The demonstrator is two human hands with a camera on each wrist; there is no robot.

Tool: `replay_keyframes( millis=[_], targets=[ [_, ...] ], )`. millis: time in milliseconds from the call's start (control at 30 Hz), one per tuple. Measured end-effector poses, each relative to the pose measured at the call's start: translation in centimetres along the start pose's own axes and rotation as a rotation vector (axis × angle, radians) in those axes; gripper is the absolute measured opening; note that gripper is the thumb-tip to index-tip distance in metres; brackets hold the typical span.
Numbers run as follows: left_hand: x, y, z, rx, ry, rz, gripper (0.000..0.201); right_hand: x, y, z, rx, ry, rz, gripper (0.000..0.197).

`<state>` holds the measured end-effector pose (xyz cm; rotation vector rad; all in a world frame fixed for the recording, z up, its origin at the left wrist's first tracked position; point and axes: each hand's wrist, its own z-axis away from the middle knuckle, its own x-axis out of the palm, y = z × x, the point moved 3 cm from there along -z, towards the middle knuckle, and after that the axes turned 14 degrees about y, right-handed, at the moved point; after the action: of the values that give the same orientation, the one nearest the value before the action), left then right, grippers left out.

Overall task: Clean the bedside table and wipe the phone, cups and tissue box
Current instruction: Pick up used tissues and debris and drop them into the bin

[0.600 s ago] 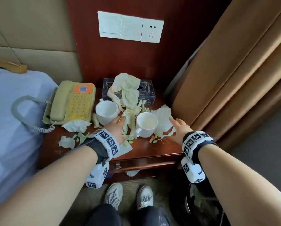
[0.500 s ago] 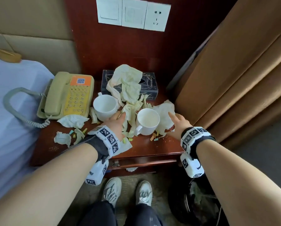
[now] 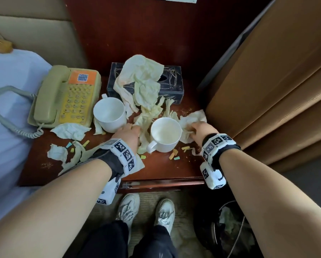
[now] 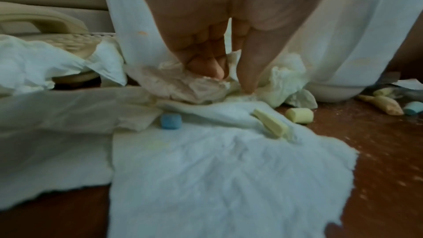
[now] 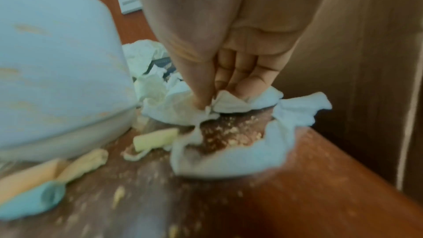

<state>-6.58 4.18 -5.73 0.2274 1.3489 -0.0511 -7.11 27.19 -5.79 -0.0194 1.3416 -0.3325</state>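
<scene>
Crumpled tissues (image 3: pixel 192 119) are pinched in each hand's grip, left hand (image 3: pixel 127 132), right hand (image 3: pixel 202 131), mid-bench (image 3: pixel 156 168); cups (image 3: pixel 165 134) are best avoided.

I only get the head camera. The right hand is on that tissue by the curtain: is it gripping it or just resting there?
Observer: Gripping. The right wrist view shows the right hand pinching the tissue between thumb and fingers.
Operator: Anything under that tissue?
Observer: Crumbs on the table, showing through a torn gap in it.
Operator: Is the left hand gripping too?
Observer: Yes. The left wrist view shows the left hand with thumb and fingertips closed on a crumpled wad of tissue.
</scene>
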Motion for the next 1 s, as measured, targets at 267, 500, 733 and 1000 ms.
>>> replay_keyframes(
  millis=[267,500,733,1000],
  targets=[
    [-1.7,-0.6,-0.5,-0.030,0.121,0.019,0.030,-4.1,-0.9,0.3,-0.020,0.217,-0.194,0.033],
    [-4.3,-1.4,1.0,-0.034,0.238,0.143,0.027,-7.6,-2.0,2.6,-0.012,0.407,-0.363,0.021],
    [-11.9,-1.9,3.4,0.016,0.474,0.407,0.020,-10.9,-4.6,6.3,-0.117,0.497,-0.471,0.013],
    [-18.1,0.6,6.9,0.306,0.535,0.713,0.013,-12.3,-12.1,10.5,-0.341,0.361,-0.781,0.028]
  ],
)
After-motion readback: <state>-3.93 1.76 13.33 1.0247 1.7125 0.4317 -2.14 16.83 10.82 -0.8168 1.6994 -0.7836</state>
